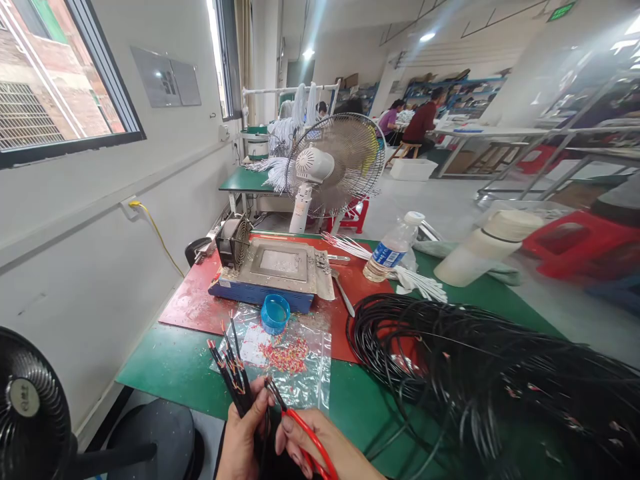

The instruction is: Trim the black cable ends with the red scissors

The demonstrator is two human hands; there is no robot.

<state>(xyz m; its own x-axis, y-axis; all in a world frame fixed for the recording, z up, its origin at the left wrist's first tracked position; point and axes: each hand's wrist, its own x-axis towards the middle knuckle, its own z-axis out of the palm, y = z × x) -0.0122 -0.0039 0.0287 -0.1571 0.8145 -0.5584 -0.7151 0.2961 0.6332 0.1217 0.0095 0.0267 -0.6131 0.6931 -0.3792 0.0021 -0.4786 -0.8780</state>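
A bundle of black cables (235, 373) with stripped copper and red ends stands upright in my left hand (245, 433), its fingers wrapped round them. My right hand (317, 443) grips red-handled pliers or cutters (310, 433); I cannot make out which. Their metal tip points up and left, close to my left thumb and fingers. Just beyond my hands lies a clear plastic bag (310, 360) with many small red and yellow bits (285, 355) scattered on it. A blue round cup (275, 313) stands at the bag's far edge.
A solder pot (280, 263) with a small black blower fan (233, 241) sits behind the cup. Coiled black cables (425, 347) cover the right side. A water bottle (393, 247) and a pale flask (487, 247) stand farther back. Fans (30, 400) flank the table; people work in the distance.
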